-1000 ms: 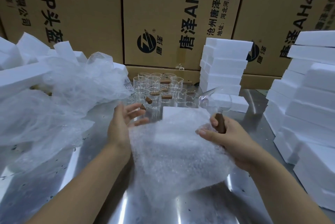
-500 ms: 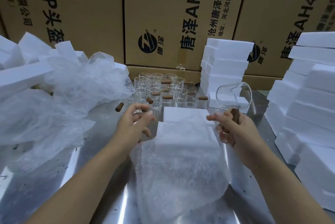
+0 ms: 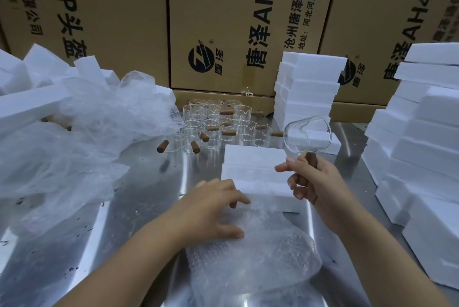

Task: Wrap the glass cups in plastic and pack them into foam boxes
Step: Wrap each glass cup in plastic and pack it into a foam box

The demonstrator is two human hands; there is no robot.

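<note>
Cup raised, wrap pinned.
My right hand (image 3: 315, 187) curls round the handle of the glass cup (image 3: 308, 136), centre right; my left hand (image 3: 211, 210), fingers spread, presses the bubble wrap (image 3: 260, 257) below.

Left of the foam box (image 3: 253, 165) the table (image 3: 151, 195) is bare, and a hand can pass there. Farther left a plastic heap (image 3: 74, 145) blocks the way. Behind the box stand cups (image 3: 213, 118), close together. Right of it foam stacks (image 3: 422, 152) make a wall. In front lies bubble wrap (image 3: 260, 257).
</note>
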